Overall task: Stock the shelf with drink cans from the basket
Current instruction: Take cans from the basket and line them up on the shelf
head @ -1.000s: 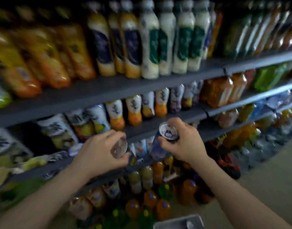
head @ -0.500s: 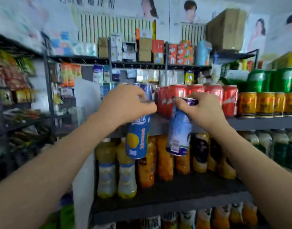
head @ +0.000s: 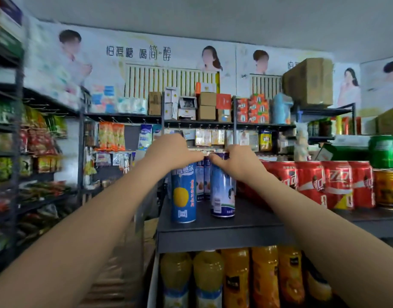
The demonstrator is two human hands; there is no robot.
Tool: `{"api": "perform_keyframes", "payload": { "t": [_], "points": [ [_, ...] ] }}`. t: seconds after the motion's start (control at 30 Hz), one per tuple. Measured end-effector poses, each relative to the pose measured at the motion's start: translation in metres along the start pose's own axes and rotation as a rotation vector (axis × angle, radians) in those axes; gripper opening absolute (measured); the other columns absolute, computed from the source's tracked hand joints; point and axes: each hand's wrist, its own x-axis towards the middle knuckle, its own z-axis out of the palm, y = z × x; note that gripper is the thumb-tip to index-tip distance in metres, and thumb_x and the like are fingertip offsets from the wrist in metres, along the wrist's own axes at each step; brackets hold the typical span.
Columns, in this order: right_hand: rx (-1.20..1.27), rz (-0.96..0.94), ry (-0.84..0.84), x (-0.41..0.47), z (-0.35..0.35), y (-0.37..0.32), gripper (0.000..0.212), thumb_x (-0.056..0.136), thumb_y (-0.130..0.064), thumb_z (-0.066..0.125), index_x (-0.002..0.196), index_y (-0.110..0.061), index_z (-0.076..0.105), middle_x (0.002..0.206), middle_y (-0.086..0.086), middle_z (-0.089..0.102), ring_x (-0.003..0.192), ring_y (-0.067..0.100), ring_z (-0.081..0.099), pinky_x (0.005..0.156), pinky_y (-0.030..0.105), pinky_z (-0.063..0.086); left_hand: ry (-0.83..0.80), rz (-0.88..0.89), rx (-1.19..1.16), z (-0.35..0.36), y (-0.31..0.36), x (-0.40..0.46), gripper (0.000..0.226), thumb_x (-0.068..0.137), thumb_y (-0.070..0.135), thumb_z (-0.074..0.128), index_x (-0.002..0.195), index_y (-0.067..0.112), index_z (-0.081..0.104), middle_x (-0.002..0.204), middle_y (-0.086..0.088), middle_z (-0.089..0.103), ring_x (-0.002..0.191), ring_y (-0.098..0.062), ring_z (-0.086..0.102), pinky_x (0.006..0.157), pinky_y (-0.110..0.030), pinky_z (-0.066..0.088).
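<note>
While gripping tall blue can with yellow fruit picture [head: 183, 192] from top, left hand [head: 169, 151] sets it on dark shelf [head: 222, 227]. Right hand [head: 240, 162] grips blue-white can [head: 222, 194] beside it, near red cans [head: 320, 183].

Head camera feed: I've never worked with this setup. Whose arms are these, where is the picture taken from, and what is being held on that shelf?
There is no machine here. The picture comes from a wide-angle camera worn on a person's head, looking forward over their two bare arms.

The left hand grips the top of a blue can with a yellow fruit picture. The right hand grips the top of a blue and white can. Both cans stand upright on the dark shelf, or just above it; the picture cannot settle that.

Behind them stand a few similar blue cans. To the right is a row of red cans. Below the shelf are bottles of yellow and orange drink. The basket is not in view.
</note>
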Motion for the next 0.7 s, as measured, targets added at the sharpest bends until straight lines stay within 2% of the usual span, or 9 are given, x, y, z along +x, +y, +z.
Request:
{"api": "perform_keyframes", "payload": {
  "t": [0.07,0.13,0.23,0.3,0.37,0.43,0.53,0.7],
  "points": [
    [-0.021,-0.002,-0.018,0.007,0.012,-0.002,0.051,0.089,-0.053,0.048,0.082,-0.002,0.054,0.072,0.013,0.056,0.069,0.029,0.056,0.058,0.031,0.041,0.001,-0.028,-0.004,0.005,-0.013,0.005,0.045,0.079,0.051,0.053,0.064,0.008,0.052,0.063,-0.006,0.049,0.062,-0.023,0.048,0.051,-0.027,0.032],
    [-0.023,-0.009,-0.034,0.013,0.024,-0.004,0.054,0.089,-0.055,0.046,0.094,-0.002,0.054,0.075,0.011,0.056,0.075,0.031,0.059,0.061,0.033,0.042,0.007,-0.013,0.041,0.01,-0.021,0.009,0.046,0.082,0.049,0.052,0.076,0.003,0.057,0.076,-0.01,0.057,0.073,-0.027,0.054,0.055,-0.029,0.036],
    [-0.025,-0.026,-0.069,0.021,0.033,-0.004,0.057,0.09,-0.055,0.045,0.105,-0.001,0.052,0.079,0.014,0.058,0.076,0.028,0.056,0.062,0.033,0.041,-0.013,0.038,0.1,0.022,-0.031,0.017,0.053,0.088,0.053,0.049,0.103,0.004,0.061,0.105,-0.014,0.061,0.095,-0.03,0.058,0.071,-0.034,0.044],
    [-0.031,-0.034,-0.081,0.026,0.037,-0.004,0.056,0.091,-0.053,0.045,0.109,-0.001,0.049,0.093,0.019,0.062,0.082,0.03,0.055,0.064,0.032,0.037,-0.112,0.096,0.11,0.028,-0.04,0.02,0.058,0.087,0.053,0.051,0.119,0.005,0.053,0.123,-0.015,0.053,0.109,-0.028,0.053,0.086,-0.036,0.044],
    [-0.01,-0.044,-0.078,0.029,0.043,-0.001,0.051,0.092,-0.048,0.045,0.111,-0.001,0.048,0.102,0.021,0.061,0.091,0.034,0.056,0.066,0.032,0.035,-0.207,0.128,0.076,0.032,-0.048,0.019,0.071,0.081,0.049,0.063,0.133,0.006,0.041,0.137,-0.012,0.042,0.122,-0.026,0.045,0.098,-0.035,0.039],
    [0.034,-0.056,-0.077,0.03,0.05,0.002,0.048,0.093,-0.044,0.046,0.118,-0.002,0.046,0.114,0.022,0.057,0.1,0.035,0.054,0.073,0.034,0.039,-0.23,0.141,0.038,0.035,-0.052,0.016,0.082,0.074,0.043,0.073,0.137,0.008,0.033,0.142,-0.01,0.037,0.127,-0.024,0.04,0.102,-0.035,0.038],
    [0.06,-0.087,-0.099,0.03,0.054,0.004,0.055,0.092,-0.04,0.052,0.131,-0.003,0.039,0.132,0.019,0.043,0.116,0.034,0.048,0.094,0.039,0.041,-0.207,0.149,0.054,0.04,-0.051,0.016,0.083,0.073,0.04,0.075,0.136,0.007,0.031,0.142,-0.01,0.035,0.128,-0.025,0.04,0.103,-0.036,0.039],
    [0.066,-0.115,-0.136,0.033,0.055,0.001,0.062,0.087,-0.037,0.06,0.134,-0.004,0.035,0.139,0.017,0.038,0.122,0.033,0.046,0.101,0.041,0.042,-0.157,0.156,0.083,0.054,-0.047,0.02,0.08,0.076,0.036,0.074,0.135,0.004,0.03,0.142,-0.013,0.035,0.123,-0.03,0.047,0.1,-0.041,0.043]
  ]
}}
